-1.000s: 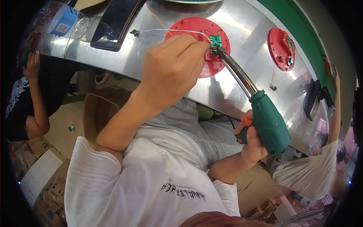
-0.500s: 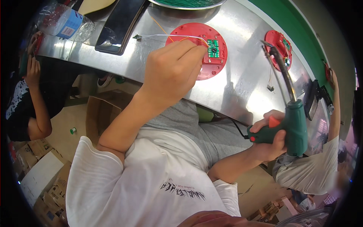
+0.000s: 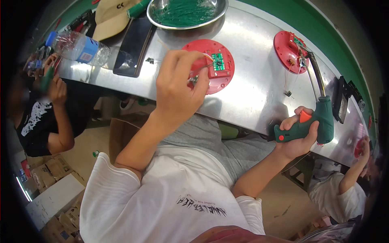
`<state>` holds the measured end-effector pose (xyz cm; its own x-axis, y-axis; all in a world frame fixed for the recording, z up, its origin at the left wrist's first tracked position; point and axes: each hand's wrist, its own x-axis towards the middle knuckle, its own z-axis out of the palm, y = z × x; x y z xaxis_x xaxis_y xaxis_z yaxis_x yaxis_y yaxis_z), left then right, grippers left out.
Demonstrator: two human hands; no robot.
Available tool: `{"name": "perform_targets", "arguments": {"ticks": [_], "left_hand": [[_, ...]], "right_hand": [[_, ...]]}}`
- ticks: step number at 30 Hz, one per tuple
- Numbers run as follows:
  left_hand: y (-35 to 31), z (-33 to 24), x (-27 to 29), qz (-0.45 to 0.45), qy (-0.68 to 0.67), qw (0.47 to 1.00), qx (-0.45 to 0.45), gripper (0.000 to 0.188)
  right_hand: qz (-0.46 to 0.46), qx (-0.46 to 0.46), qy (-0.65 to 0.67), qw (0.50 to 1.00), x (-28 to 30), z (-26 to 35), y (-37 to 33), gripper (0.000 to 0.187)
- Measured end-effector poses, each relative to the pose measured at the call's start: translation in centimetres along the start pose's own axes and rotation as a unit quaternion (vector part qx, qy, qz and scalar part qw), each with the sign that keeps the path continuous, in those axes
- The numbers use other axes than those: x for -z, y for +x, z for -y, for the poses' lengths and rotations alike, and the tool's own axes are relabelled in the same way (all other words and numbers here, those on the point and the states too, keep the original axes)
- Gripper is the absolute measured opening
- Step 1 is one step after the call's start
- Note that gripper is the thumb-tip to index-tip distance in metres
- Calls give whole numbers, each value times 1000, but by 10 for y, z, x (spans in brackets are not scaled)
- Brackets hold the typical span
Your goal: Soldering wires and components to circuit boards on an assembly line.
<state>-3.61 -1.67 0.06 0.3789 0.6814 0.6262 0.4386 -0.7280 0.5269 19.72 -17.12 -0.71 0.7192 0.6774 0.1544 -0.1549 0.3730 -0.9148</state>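
A round red plastic disc [image 3: 225, 83] lies on the metal table with a small green circuit board [image 3: 219, 62] on it. My left hand [image 3: 178, 79] is over the disc's left part, thumb and forefinger bent around a thin wire [image 3: 208, 58] beside the board. Its exact hold is partly hidden by the fingers. In my right hand [image 3: 302, 133] is a green soldering gun [image 3: 324, 117] with an orange trigger, its long metal tip pointing up. The tip overlaps a second red disc [image 3: 281, 52] in view; whether they touch I cannot tell.
Beyond the disc stands a metal bowl [image 3: 221, 15] of green wires. To the left lie a black phone [image 3: 131, 48], a plastic bottle [image 3: 83, 47] and a beige cap [image 3: 111, 20]. A black tray [image 3: 342, 101] sits at the right. Co-workers sit at both sides.
The view has shifted. My left hand has drawn back from the board, with thumb and forefinger more curled. The long white wire no longer stretches leftward. The soldering gun has moved right, across the second disc.
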Motion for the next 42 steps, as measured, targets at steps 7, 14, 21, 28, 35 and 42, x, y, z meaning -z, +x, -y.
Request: {"name": "perform_targets", "arguments": {"ticks": [7, 14, 21, 28, 35, 42], "left_hand": [[23, 0, 12, 199, 53, 977, -51, 58], [137, -15, -29, 408, 14, 887, -218, 60], [310, 105, -136, 239, 244, 940, 3, 47], [338, 178, -151, 119, 229, 930, 260, 44], [322, 161, -143, 186, 203, 928, 251, 49], [326, 118, -153, 108, 24, 973, 203, 51]], "right_hand": [[-72, 12, 19, 997, -2, 1, -3, 43], [-160, 51, 52, 984, -6, 0, -6, 40], [-200, 84, 26, 976, -26, 3, -5, 40], [-245, 88, 54, 964, -25, -3, 0, 37], [-219, 45, 92, 970, -27, -7, -1, 41], [-274, 11, 52, 960, -24, 5, -9, 40]]}}
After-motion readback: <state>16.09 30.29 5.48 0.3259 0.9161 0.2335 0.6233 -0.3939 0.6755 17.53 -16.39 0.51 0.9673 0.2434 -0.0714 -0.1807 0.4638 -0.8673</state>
